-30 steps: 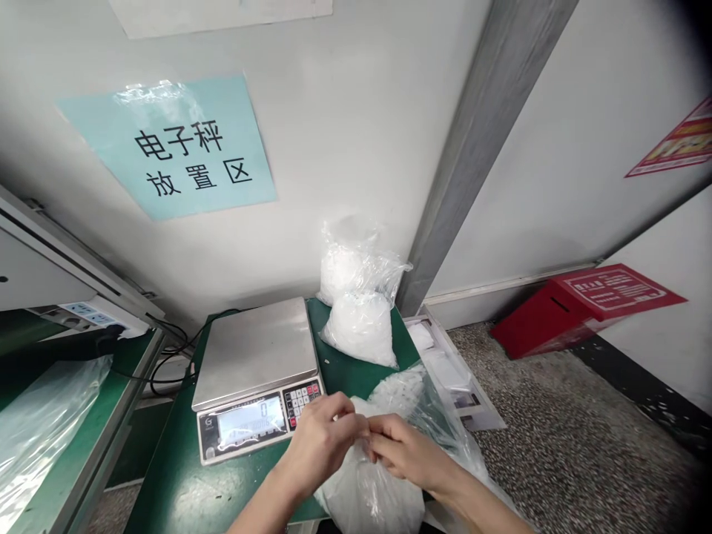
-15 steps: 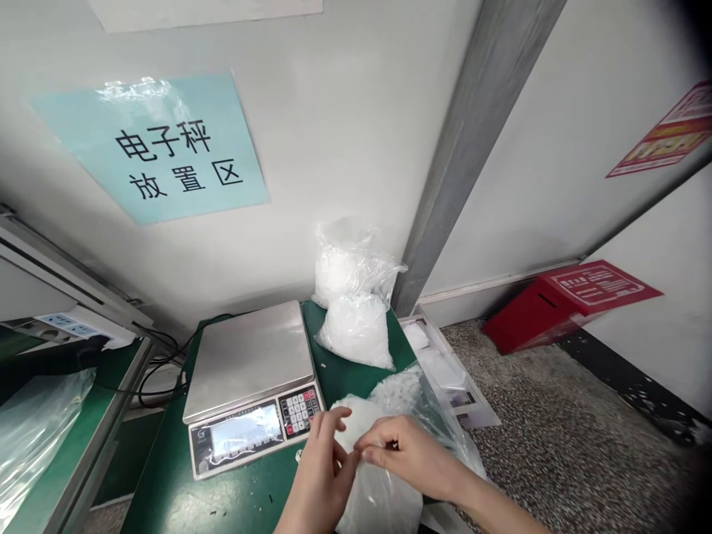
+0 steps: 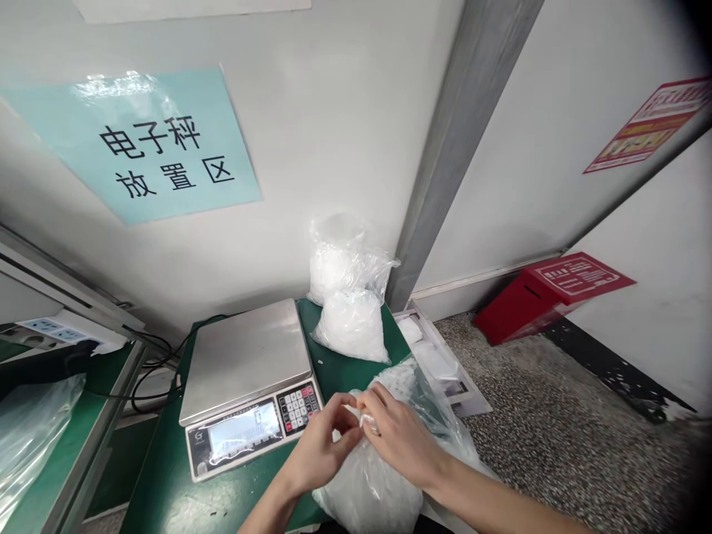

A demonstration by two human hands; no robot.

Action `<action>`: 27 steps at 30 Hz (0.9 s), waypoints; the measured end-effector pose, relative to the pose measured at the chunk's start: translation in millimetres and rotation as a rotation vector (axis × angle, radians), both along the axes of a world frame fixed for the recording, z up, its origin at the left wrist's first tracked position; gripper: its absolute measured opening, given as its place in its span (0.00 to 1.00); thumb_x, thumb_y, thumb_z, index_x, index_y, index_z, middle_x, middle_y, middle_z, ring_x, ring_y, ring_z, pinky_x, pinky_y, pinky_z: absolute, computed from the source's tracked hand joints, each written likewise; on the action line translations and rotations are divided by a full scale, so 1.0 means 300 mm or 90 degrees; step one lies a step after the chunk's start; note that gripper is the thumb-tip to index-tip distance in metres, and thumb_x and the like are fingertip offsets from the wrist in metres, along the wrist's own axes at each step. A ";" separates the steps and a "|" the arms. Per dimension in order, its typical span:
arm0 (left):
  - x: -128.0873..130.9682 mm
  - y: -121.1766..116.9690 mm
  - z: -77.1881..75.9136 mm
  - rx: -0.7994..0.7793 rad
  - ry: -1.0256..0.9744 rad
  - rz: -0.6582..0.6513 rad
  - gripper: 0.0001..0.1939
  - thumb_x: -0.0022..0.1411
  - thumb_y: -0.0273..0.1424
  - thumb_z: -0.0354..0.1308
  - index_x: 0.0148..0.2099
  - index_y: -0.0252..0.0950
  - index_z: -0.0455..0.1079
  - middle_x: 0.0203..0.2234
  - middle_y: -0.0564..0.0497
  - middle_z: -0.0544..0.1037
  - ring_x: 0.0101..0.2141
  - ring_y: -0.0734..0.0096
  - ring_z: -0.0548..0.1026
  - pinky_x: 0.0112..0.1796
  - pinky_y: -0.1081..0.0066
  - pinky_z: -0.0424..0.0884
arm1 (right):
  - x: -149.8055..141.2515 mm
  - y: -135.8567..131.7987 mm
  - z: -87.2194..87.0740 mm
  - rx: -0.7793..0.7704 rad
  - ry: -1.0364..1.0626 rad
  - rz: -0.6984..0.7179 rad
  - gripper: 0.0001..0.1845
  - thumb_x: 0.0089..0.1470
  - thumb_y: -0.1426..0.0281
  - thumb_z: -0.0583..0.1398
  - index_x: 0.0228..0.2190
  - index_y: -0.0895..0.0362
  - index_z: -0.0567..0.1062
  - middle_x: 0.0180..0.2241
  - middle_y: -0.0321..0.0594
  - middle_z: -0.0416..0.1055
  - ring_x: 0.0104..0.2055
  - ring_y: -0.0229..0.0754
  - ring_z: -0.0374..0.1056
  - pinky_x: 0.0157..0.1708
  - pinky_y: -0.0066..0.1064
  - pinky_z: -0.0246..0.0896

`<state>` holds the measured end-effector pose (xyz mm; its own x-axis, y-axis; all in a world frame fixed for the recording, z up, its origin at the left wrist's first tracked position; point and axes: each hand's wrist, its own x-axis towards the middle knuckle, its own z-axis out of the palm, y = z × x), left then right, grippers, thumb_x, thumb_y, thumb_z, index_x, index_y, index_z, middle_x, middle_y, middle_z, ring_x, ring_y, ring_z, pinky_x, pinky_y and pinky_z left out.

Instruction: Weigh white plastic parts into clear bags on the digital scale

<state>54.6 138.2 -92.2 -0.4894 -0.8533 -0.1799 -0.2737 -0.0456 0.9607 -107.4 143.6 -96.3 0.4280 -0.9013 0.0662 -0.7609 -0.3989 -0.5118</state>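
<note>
Fingers of the right hand (image 3: 406,445) pinch the twisted neck of a clear bag (image 3: 372,493) packed with white material, at the near edge of the green table (image 3: 167,508); the left hand (image 3: 320,452) curls thumb and forefinger beside that neck, though whether they grip plastic I cannot tell. Just behind lies a looser bag (image 3: 399,378). Leftward sits a scale (image 3: 248,356), and two filled bags (image 3: 356,326) stand near the wall (image 3: 334,111)

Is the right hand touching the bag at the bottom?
Touching: the head view shows the right hand pinching the gathered top of the plastic bag.
</note>
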 end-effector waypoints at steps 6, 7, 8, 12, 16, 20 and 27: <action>0.035 -0.059 0.019 -0.186 -0.142 -0.131 0.12 0.59 0.24 0.44 0.38 0.36 0.69 0.27 0.51 0.72 0.29 0.72 0.68 0.31 0.75 0.62 | -0.039 -0.034 0.034 -0.113 0.105 0.094 0.06 0.53 0.72 0.54 0.25 0.58 0.65 0.24 0.38 0.61 0.27 0.41 0.60 0.23 0.29 0.48; 0.038 -0.068 0.013 -0.225 -0.162 -0.141 0.12 0.59 0.23 0.44 0.37 0.36 0.69 0.27 0.51 0.72 0.30 0.71 0.69 0.32 0.75 0.62 | -0.046 -0.035 0.038 -0.126 0.118 0.130 0.09 0.55 0.72 0.53 0.24 0.58 0.66 0.23 0.38 0.62 0.25 0.40 0.59 0.21 0.29 0.45; 0.042 -0.075 0.002 -0.252 -0.174 -0.147 0.13 0.60 0.23 0.44 0.36 0.36 0.69 0.28 0.50 0.72 0.31 0.70 0.69 0.32 0.74 0.62 | -0.054 -0.030 0.041 -0.137 0.126 0.164 0.11 0.56 0.71 0.52 0.23 0.58 0.66 0.22 0.37 0.63 0.24 0.39 0.59 0.20 0.30 0.42; 0.061 -0.078 -0.074 -0.306 -0.189 -0.161 0.13 0.60 0.23 0.42 0.36 0.34 0.69 0.28 0.47 0.70 0.32 0.66 0.67 0.33 0.70 0.62 | -0.090 0.025 0.041 -0.147 0.123 0.240 0.15 0.55 0.72 0.49 0.19 0.58 0.64 0.18 0.35 0.62 0.19 0.36 0.55 0.19 0.33 0.35; 0.075 -0.041 -0.125 -0.315 -0.190 -0.110 0.13 0.63 0.26 0.41 0.37 0.35 0.67 0.32 0.46 0.70 0.36 0.67 0.67 0.36 0.69 0.63 | -0.100 0.073 0.045 -0.093 0.089 0.153 0.14 0.56 0.72 0.50 0.20 0.59 0.65 0.21 0.35 0.63 0.24 0.37 0.59 0.23 0.31 0.46; 0.080 -0.023 -0.117 -0.276 -0.175 -0.023 0.09 0.62 0.30 0.45 0.43 0.38 0.63 0.36 0.48 0.71 0.36 0.69 0.69 0.37 0.70 0.65 | -0.045 0.062 0.009 0.004 -0.031 0.082 0.43 0.35 0.51 0.66 0.48 0.60 0.60 0.44 0.46 0.60 0.45 0.50 0.54 0.43 0.38 0.50; 0.119 -0.401 0.037 -0.338 -0.249 0.232 0.13 0.61 0.36 0.44 0.46 0.37 0.59 0.35 0.48 0.72 0.30 0.70 0.71 0.32 0.70 0.67 | -0.024 0.053 -0.095 0.038 -0.140 0.043 0.14 0.45 0.70 0.65 0.25 0.58 0.63 0.31 0.37 0.60 0.37 0.42 0.57 0.39 0.32 0.53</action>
